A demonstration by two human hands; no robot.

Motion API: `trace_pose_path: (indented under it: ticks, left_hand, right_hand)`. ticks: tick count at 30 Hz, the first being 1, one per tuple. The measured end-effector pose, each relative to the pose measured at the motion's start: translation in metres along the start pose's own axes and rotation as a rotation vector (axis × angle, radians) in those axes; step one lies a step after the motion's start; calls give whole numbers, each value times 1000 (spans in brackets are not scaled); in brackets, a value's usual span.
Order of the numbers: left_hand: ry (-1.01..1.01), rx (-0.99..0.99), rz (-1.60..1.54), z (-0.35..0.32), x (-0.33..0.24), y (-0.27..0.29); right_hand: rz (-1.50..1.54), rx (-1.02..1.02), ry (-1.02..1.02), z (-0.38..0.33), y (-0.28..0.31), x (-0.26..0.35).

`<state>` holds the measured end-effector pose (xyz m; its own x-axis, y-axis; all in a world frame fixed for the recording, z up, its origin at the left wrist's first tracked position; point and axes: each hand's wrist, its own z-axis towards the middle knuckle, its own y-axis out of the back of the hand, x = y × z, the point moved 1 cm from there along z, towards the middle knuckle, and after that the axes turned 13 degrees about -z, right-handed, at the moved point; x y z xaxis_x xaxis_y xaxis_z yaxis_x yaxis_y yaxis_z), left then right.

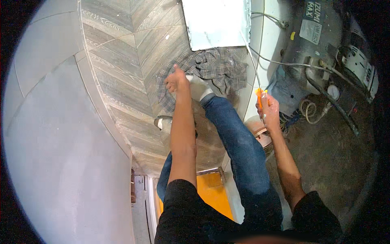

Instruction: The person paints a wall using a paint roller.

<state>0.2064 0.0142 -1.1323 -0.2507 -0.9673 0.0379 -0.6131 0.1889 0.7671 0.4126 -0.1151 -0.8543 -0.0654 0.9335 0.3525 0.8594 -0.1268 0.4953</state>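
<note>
My right hand (269, 109) is closed around the orange handle of a tool (258, 92). From the handle a long thin rod runs up to the edge of a bright white rectangular panel or tray (217, 22); its far end is lost in the glare. Pale specks dot the hand. My left hand (177, 80) hangs over a crumpled grey plaid cloth (219, 67), thumb and fingers apart, holding nothing I can see. One of my shoes (199, 87) rests at the cloth's edge.
A dark air compressor tank (313, 36) with a pressure gauge (333, 92), hoses and a coiled tube (309, 112) stands at right. A cable (292, 64) crosses towards it. Herringbone wood-look flooring (118, 53) lies left, beside a curved grey wall (61, 134). Behind my legs shows an orange surface (215, 195).
</note>
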Motion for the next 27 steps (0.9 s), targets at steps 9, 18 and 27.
trace_pose_path:
  ticks: [9, 18, 27]
  left_hand:
    - [-1200, -197, 156, -17, -52, 5]
    - [-1572, 51, 528, -9, -63, 1]
    - [-1498, 39, 555, -1, -55, 8]
  right_hand:
    - [-23, 3, 34, -2, -1, -16]
    - [3, -18, -22, -2, 6, -18]
    - [32, -40, -30, -2, 3, -10]
